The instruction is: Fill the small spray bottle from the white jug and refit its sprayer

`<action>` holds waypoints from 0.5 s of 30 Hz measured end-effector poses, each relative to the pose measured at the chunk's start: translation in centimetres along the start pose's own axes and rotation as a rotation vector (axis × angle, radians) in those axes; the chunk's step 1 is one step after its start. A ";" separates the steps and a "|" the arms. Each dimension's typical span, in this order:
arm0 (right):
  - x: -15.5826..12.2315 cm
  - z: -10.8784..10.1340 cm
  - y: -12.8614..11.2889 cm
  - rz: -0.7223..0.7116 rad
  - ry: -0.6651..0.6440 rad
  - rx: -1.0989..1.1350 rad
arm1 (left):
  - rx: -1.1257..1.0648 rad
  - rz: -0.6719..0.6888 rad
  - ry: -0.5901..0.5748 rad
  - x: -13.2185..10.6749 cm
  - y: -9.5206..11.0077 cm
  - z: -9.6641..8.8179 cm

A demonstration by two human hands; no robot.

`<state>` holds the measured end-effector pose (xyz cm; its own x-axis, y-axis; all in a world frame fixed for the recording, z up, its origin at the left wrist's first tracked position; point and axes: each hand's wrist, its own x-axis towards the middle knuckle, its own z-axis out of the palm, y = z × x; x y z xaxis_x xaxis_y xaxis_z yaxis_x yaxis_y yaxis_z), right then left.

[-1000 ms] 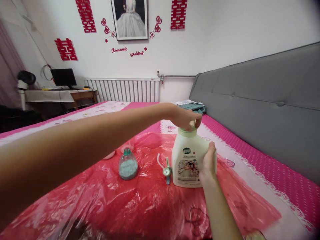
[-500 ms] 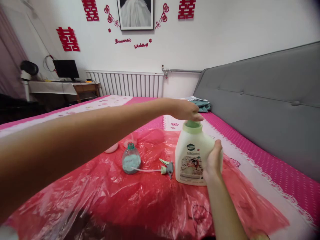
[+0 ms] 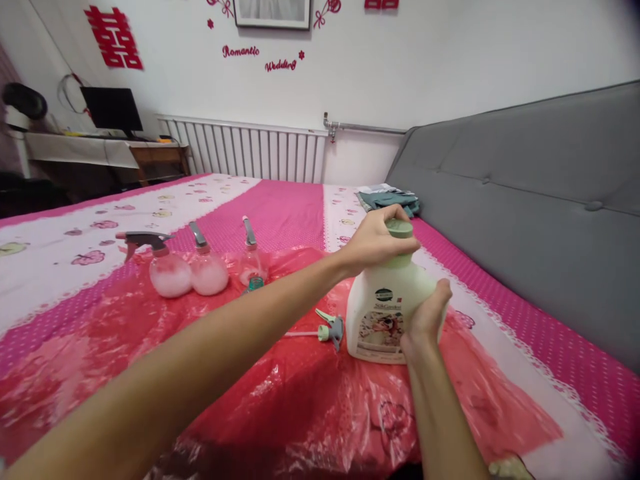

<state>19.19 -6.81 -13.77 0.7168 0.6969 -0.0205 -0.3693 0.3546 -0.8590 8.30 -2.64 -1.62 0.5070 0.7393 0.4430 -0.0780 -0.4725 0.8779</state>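
Note:
A white detergent jug with a pale green cap stands upright on a red plastic sheet spread over the bed. My left hand is closed around the cap from the left. My right hand wraps the jug's right side and steadies it. A loose spray-trigger head with its thin tube lies on the sheet just left of the jug. My left forearm hides most of a small teal-capped bottle.
Three spray bottles with pale pink liquid stand in a row at the sheet's far left. Folded teal clothes lie by the grey headboard. A radiator and a desk with a monitor are at the back wall.
My left hand has gone from resting flat over the cap to gripping it. The camera has tilted down and left, so the three spray bottles have come into view.

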 end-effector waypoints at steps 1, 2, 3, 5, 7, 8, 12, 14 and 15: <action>0.0 0.1 0.0 -0.004 0.005 0.000 | -0.028 0.004 -0.029 0.0 -0.1 -0.2; 0.0 0.1 0.0 -0.007 0.011 0.000 | -0.053 0.010 -0.062 0.1 -0.2 -0.4; 0.0 0.2 0.0 -0.011 0.019 0.000 | -0.076 0.017 -0.096 0.2 -0.2 -0.5; -0.1 0.2 0.0 -0.018 0.039 0.001 | -0.116 0.030 -0.155 0.3 -0.4 -0.7; -0.2 0.2 0.0 -0.024 0.055 0.002 | -0.144 0.041 -0.188 0.4 -0.4 -0.8; -0.3 0.2 0.0 -0.027 0.058 0.003 | -0.156 0.045 -0.202 0.4 -0.4 -0.8; -0.6 0.3 0.1 -0.033 0.052 0.018 | -0.196 0.040 -0.242 0.4 -0.5 -0.9; -0.5 0.1 0.1 -0.023 0.042 0.027 | -0.198 0.013 -0.261 0.6 -0.4 -1.2; -0.3 0.0 0.1 -0.013 0.035 0.033 | -0.192 -0.009 -0.290 0.7 -0.2 -1.5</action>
<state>18.88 -6.99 -13.81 0.7420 0.6698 -0.0278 -0.3783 0.3841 -0.8422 7.39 -1.28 -1.18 0.7289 0.5631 0.3895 -0.2189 -0.3474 0.9118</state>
